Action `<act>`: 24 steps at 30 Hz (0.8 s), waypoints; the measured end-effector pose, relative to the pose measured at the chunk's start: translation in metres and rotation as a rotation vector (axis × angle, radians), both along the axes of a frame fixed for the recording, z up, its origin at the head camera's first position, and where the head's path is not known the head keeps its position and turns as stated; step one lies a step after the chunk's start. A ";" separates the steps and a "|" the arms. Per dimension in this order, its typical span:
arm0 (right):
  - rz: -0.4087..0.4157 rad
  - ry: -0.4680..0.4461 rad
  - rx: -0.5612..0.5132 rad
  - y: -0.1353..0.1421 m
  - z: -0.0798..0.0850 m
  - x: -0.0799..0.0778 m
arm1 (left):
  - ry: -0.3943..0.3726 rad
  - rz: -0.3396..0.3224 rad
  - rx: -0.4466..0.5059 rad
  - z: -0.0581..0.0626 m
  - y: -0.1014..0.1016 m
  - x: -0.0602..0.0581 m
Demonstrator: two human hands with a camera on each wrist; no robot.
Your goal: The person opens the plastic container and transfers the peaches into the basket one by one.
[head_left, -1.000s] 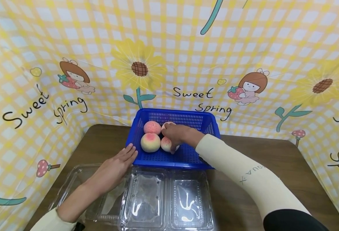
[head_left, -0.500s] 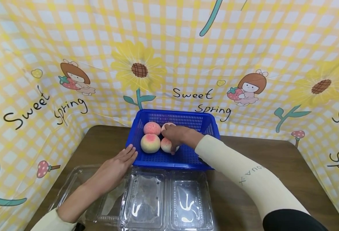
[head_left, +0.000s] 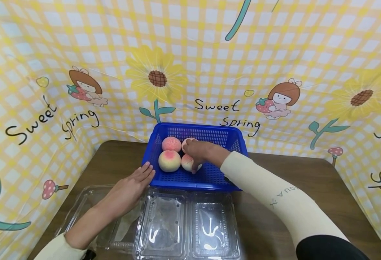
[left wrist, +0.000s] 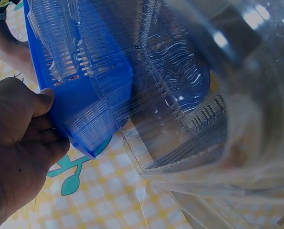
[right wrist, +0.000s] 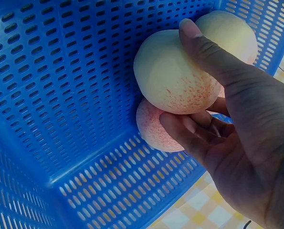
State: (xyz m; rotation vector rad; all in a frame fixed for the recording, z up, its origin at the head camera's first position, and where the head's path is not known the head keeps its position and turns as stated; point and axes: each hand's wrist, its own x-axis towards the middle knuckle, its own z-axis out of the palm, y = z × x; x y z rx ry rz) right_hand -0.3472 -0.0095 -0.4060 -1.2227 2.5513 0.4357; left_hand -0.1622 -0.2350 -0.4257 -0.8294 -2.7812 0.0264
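Note:
Inside the blue plastic basket (head_left: 216, 182) sit several round peaches, two in front and two behind. My right hand (head_left: 198, 151) reaches in from the right. In the right wrist view its thumb lies over a pale, red-speckled peach (right wrist: 173, 67), with curled fingers at the peach's other side. Behind those fingers is a pinker peach (right wrist: 153, 126). The two left peaches, one yellowish (head_left: 169, 161) and one pink (head_left: 171, 143), stand beside the hand. My left hand (head_left: 130, 186) holds the basket's front left corner, its thumb against the wall in the left wrist view.
Clear plastic clamshell containers (head_left: 162, 231) lie in front of the basket, spread open and partly under my left forearm. Brown wood-look tabletop (head_left: 307, 187) extends to the right. A yellow checked cloth (head_left: 210, 65) hangs behind and along both sides.

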 end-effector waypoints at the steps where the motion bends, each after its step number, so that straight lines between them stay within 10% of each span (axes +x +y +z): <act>1: -0.002 -0.006 -0.006 0.000 0.000 0.000 | -0.001 0.000 -0.001 0.000 0.000 0.000; 24: -0.095 -0.039 -0.130 0.032 0.019 -0.005 | -0.075 0.015 0.032 0.003 -0.001 -0.004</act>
